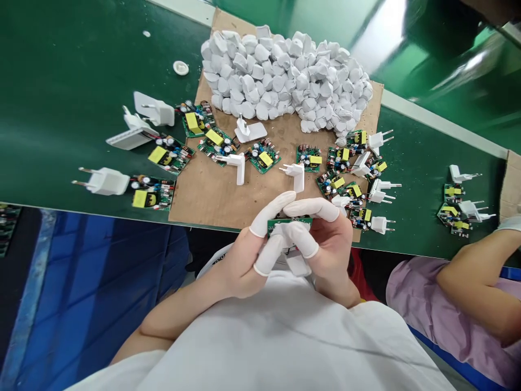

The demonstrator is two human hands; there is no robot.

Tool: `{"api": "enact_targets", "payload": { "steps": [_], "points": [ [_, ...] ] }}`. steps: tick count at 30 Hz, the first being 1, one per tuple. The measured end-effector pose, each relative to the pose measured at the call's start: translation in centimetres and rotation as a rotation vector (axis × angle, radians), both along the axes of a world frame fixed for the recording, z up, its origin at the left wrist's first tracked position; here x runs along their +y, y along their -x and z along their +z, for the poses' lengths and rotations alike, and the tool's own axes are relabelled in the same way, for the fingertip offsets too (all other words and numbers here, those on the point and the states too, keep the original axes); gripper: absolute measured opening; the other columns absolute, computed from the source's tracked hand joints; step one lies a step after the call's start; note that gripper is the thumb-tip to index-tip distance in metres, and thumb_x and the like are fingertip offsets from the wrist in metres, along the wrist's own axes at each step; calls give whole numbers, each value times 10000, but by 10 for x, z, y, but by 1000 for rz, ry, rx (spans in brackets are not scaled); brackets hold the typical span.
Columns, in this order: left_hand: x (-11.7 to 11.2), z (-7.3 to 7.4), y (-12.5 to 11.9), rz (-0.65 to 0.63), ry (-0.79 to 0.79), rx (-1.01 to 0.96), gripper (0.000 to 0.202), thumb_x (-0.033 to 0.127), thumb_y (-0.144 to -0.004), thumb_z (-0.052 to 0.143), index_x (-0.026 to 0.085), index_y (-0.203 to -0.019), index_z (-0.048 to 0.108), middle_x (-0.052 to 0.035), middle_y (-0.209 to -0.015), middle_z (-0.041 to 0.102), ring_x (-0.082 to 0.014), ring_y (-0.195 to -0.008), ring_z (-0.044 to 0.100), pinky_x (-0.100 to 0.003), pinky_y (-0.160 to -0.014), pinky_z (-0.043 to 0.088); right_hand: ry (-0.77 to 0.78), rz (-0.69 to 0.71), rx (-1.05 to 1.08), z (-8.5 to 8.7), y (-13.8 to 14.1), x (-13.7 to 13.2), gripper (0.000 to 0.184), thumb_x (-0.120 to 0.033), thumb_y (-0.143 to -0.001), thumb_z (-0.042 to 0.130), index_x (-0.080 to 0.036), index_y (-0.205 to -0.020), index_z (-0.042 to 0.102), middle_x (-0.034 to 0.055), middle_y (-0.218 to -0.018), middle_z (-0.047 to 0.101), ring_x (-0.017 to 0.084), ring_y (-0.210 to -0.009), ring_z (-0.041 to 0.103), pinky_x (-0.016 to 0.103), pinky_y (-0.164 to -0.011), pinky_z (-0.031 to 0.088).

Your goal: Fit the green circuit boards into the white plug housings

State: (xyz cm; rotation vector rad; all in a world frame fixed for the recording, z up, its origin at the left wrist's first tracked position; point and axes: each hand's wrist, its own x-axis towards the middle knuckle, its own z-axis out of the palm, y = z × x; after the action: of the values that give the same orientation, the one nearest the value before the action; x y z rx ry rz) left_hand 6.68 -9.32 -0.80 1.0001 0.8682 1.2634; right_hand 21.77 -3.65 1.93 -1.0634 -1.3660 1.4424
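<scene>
Green table (81, 60) | cardboard sheet (211, 198) | white plugs (108, 181) | circuit boards (153, 193) | round white piece (180, 68)

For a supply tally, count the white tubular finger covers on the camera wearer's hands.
4 white close-fitting finger covers: left hand, thumb and one finger; right hand, thumb and one finger. More may be hidden.

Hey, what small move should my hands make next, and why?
I'd probably press gently with both thumbs: the left hand and right hand hold the green circuit board between them, thumb tips together over its near side, though what lies beneath is hidden.
</scene>
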Motion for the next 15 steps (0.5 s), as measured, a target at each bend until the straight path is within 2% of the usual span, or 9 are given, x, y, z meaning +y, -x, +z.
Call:
{"api": "enact_targets", "payload": {
  "steps": [3, 4, 6, 8, 10, 12, 15],
  "points": [
    [-2, -4, 1, -7, -111, 99, 626, 267, -1152, 508, 378, -1755, 380, -83, -1440, 767, -216, -1010, 796, -406, -975, 664, -45, -21, 14, 3, 6, 2, 156, -387, -911, 912, -279, -943, 805, 24, -911, 834, 207, -717, 750, 336, -643, 642],
    [-2, -5, 2, -3, -106, 115, 623, 269, -1151, 512, 365, -1753, 386, -88, -1446, 764, -226, -1046, 795, -416, -1008, 656, -47, -15, 19, 3, 7, 3, 170, -375, -892, 931, -277, -932, 799, 26, -907, 833, 217, -727, 758, 345, -646, 648],
    [-1, -4, 2, 12, -57, 108, 587, 294, -1151, 521, 344, -1729, 433, -90, -1506, 737, -266, -1229, 766, -451, -1132, 609, -35, -1, 28, 4, 7, 3, 190, -402, -899, 935, -280, -945, 797, 26, -921, 835, 225, -740, 771, 354, -659, 664],
    [1, -4, 1, 34, 19, 47, 545, 327, -1153, 523, 335, -1696, 485, -80, -1601, 684, -298, -1406, 690, -477, -1233, 544, -5, 36, 27, 3, 4, 3, 236, -504, -953, 879, -295, -1039, 810, 27, -970, 839, 228, -778, 788, 362, -705, 686],
    [3, -3, -1, 62, 86, -33, 525, 363, -1141, 550, 318, -1664, 527, -76, -1666, 636, -322, -1488, 636, -491, -1266, 520, 27, 76, 7, 1, -1, 3, 306, -584, -1014, 787, -311, -1148, 821, 35, -1046, 848, 240, -852, 811, 379, -784, 706],
    [6, -4, -3, 57, 128, -106, 532, 392, -1118, 590, 297, -1641, 550, -88, -1645, 657, -334, -1455, 667, -485, -1213, 572, 45, 96, -17, -1, -4, 3, 303, -576, -1049, 743, -322, -1186, 834, 44, -1107, 856, 257, -920, 827, 390, -841, 711],
    [9, -4, -6, 87, 101, -138, 510, 461, -1120, 571, 272, -1594, 580, -107, -1487, 763, -318, -1281, 775, -442, -1017, 679, 16, 103, -14, -5, -6, 4, 201, -464, -1076, 739, -328, -1167, 855, 44, -1134, 868, 251, -932, 839, 371, -829, 709]
  ]
}}
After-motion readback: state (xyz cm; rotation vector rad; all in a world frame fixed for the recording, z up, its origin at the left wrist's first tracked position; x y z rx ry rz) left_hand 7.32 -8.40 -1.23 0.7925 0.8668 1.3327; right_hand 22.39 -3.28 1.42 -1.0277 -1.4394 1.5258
